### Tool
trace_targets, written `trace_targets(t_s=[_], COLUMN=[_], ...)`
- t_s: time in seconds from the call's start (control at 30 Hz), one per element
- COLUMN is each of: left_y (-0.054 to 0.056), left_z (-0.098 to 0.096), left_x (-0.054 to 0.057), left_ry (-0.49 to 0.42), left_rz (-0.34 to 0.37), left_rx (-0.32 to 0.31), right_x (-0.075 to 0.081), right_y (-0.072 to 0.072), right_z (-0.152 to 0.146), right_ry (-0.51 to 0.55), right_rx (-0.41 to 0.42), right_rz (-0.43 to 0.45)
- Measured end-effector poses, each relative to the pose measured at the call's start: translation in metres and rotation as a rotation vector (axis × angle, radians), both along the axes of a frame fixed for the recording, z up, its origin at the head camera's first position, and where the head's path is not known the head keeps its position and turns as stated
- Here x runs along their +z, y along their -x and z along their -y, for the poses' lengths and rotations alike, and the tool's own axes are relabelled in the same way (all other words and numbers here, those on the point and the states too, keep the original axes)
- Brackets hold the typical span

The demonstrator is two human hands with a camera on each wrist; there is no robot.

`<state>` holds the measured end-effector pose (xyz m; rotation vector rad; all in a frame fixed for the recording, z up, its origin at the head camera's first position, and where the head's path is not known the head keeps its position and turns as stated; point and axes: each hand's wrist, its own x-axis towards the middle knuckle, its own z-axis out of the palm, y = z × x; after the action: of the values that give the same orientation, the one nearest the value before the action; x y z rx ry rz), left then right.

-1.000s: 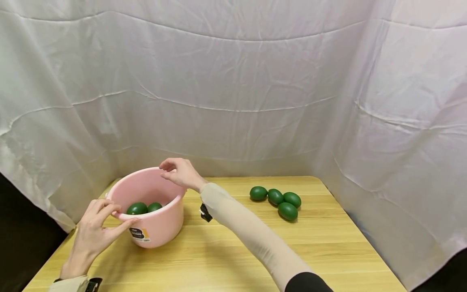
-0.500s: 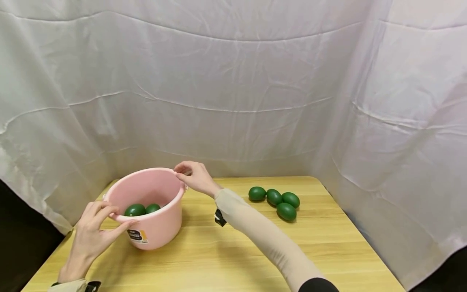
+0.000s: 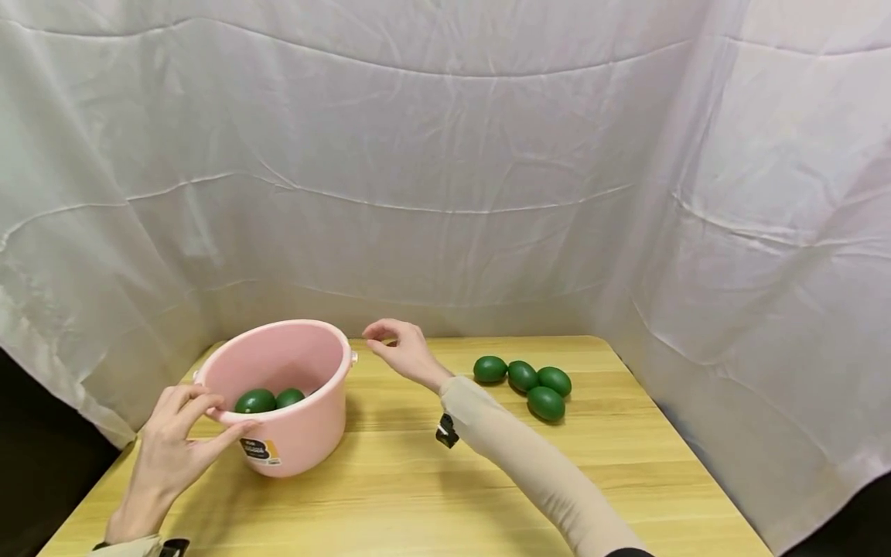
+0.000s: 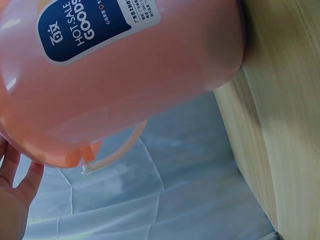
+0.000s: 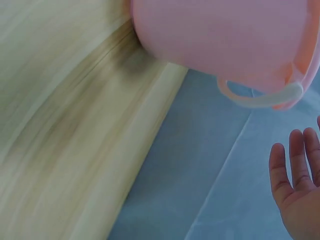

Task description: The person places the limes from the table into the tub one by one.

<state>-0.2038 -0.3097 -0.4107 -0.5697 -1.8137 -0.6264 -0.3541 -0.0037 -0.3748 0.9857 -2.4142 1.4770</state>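
Note:
A pink plastic bucket (image 3: 306,437) with a dark label stands at the left of the table. My left hand (image 3: 170,456) grips its near left rim, fingers over the edge and thumb along the outside. Inside the bucket lie two dark green avocados (image 3: 255,401); its lower inside is hidden by the front wall. My right hand (image 3: 404,348) hovers just right of the bucket, apart from its rim, with loosely bent fingers and nothing in them. Further right, several more avocados (image 3: 522,376) lie in a cluster on the table.
The wooden table (image 3: 431,495) has its far edge close to a pale hanging curtain (image 3: 445,155), which also runs down both sides. A white handle (image 5: 260,100) hangs on the bucket's side in the right wrist view.
My right hand has moved right, from over the bucket's far rim to beyond its right side. My left hand stays on the rim; the avocados keep their places.

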Motion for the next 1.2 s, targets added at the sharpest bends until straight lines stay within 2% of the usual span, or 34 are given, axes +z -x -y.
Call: trace_targets(t_s=[0.27, 0.43, 0.67, 0.87, 1.2], left_y=[0.000, -0.002, -0.001, -0.002, -0.001], left_z=[-0.001, -0.001, -0.001, 0.000, 0.000], left_x=[0.002, 0.002, 0.002, 0.003, 0.003], left_ry=[-0.001, -0.001, 0.006, 0.017, 0.021], left_rz=[0.002, 0.008, -0.001, -0.003, 0.001], left_rx=[0.002, 0.001, -0.002, 0.000, 0.019], right_x=[-0.010, -0.012, -0.010, -0.014, -0.019], right_y=[0.008, 0.010, 0.009, 0.009, 0.012], right_z=[-0.028, -0.045, -0.069, -0.090, -0.116], right_ry=[0.106, 0.125, 0.080, 0.031, 0.013], right_rx=[-0.043, -0.085, -0.114, -0.123, -0.212], right_rz=[0.038, 0.055, 0.028, 0.027, 0.028])
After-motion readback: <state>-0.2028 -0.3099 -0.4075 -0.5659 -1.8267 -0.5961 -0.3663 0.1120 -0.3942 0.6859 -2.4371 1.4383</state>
